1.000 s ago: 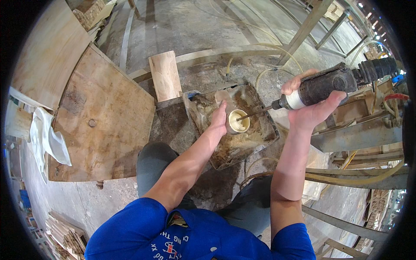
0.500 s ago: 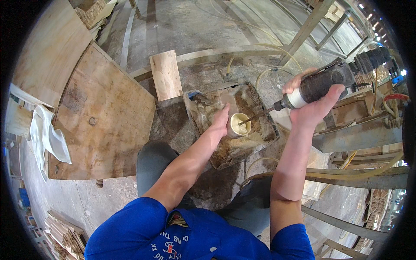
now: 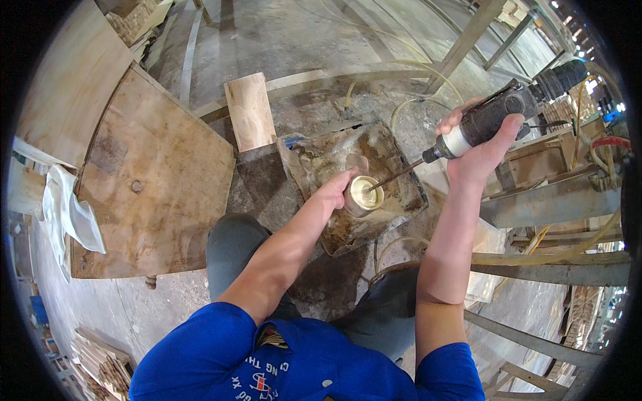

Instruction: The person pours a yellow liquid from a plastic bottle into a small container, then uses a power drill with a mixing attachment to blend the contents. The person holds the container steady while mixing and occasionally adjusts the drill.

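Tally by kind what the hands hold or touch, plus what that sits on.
Power tool, in right hand: 1
Pale round cup-like piece, in left hand: 1
Dirty tray under it: 1
Total: 3

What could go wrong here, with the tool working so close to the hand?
The left hand holds the small round wooden piece bare, and the thin bit of the rotary tool meets its rim close by the fingers: a slip might cut them. The piece might also spin or jump out of the grip on the dirty work block.
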`<state>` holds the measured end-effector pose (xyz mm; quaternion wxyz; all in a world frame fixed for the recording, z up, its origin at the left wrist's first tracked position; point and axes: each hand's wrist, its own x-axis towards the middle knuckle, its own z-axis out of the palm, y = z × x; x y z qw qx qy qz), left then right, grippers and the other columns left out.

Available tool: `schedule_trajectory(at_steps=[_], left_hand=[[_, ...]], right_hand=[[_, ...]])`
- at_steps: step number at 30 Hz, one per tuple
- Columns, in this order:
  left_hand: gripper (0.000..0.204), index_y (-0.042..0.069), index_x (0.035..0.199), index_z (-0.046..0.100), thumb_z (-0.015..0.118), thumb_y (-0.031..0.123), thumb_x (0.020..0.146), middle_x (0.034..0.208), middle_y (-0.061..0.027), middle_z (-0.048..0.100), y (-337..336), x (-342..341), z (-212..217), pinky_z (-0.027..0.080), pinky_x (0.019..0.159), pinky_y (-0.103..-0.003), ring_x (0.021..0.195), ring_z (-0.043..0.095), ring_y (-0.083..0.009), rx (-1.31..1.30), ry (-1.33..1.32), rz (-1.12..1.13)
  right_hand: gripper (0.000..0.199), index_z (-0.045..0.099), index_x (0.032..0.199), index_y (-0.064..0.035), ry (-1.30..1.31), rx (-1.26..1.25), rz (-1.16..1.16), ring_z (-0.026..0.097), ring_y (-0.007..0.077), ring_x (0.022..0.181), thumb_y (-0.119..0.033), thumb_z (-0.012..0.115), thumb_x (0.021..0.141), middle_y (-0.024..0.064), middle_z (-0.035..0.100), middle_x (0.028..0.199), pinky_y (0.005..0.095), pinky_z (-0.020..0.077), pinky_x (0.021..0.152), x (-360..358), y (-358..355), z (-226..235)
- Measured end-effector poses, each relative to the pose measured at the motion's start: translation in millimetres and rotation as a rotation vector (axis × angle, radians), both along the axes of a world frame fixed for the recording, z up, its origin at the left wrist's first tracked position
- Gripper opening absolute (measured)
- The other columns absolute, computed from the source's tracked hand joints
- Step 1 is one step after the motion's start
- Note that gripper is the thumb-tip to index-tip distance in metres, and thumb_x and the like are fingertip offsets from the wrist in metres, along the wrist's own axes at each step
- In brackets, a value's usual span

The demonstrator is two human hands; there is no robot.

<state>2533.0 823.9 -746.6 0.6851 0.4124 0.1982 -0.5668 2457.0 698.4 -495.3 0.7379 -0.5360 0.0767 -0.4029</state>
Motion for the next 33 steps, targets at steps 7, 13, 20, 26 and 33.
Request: schedule_trajectory(at_steps=[7, 13, 20, 26, 33], left_hand=[[0.041, 0.005, 0.106, 0.053, 0.054, 0.041, 0.087, 0.097, -0.0108, 0.062, -3, 0, 8, 0.049, 0.076, -0.042, 0.085, 0.06, -0.0236, -0.01, -0.066, 0.141], [0.045, 0.003, 0.111, 0.048, 0.056, 0.04, 0.086, 0.1, -0.0139, 0.06, 0, 7, 5, 0.051, 0.072, -0.042, 0.085, 0.06, -0.0254, -0.113, -0.046, 0.446], [0.045, 0.005, 0.113, 0.045, 0.048, 0.043, 0.09, 0.093, -0.0124, 0.062, -13, -7, 18, 0.052, 0.074, -0.038, 0.083, 0.061, -0.0238, -0.082, -0.252, 0.83], [0.05, 0.007, 0.121, 0.04, 0.047, 0.045, 0.089, 0.104, -0.0105, 0.059, -8, -6, 21, 0.049, 0.08, -0.036, 0.091, 0.059, -0.0222, 0.014, -0.445, 1.044], [0.046, 0.004, 0.116, 0.047, 0.047, 0.042, 0.091, 0.105, -0.0079, 0.058, -15, -9, 50, 0.046, 0.081, -0.032, 0.094, 0.056, -0.0182, 0.047, -0.405, 1.099]], right_hand=[[0.069, 0.048, 0.085, -0.0049, -0.01, 0.014, -0.019, 0.047, 0.0229, 0.05, -0.072, 0.034, 0.078, 0.0101, 0.048, 0.059, 0.0336, 0.0407, 0.049, 0, -4, -3], [0.076, 0.048, 0.084, -0.003, -0.07, 0.008, 0.041, 0.048, 0.0232, 0.05, -0.077, 0.036, 0.073, 0.0113, 0.048, 0.058, 0.0335, 0.041, 0.049, 2, 8, 1], [0.082, 0.048, 0.083, -0.0003, -0.086, -0.137, 0.08, 0.05, 0.0231, 0.051, -0.081, 0.035, 0.069, 0.0124, 0.05, 0.057, 0.0322, 0.0411, 0.05, 2, 15, -3], [0.084, 0.047, 0.08, -0.0003, -0.125, -0.119, 0.092, 0.05, 0.0226, 0.05, -0.083, 0.034, 0.068, 0.0122, 0.05, 0.058, 0.0315, 0.0409, 0.05, 7, 30, -2], [0.083, 0.048, 0.088, 0.0, -0.201, -0.136, 0.112, 0.051, 0.023, 0.051, -0.08, 0.037, 0.069, 0.0124, 0.05, 0.059, 0.0326, 0.0416, 0.049, 7, 23, -8]])
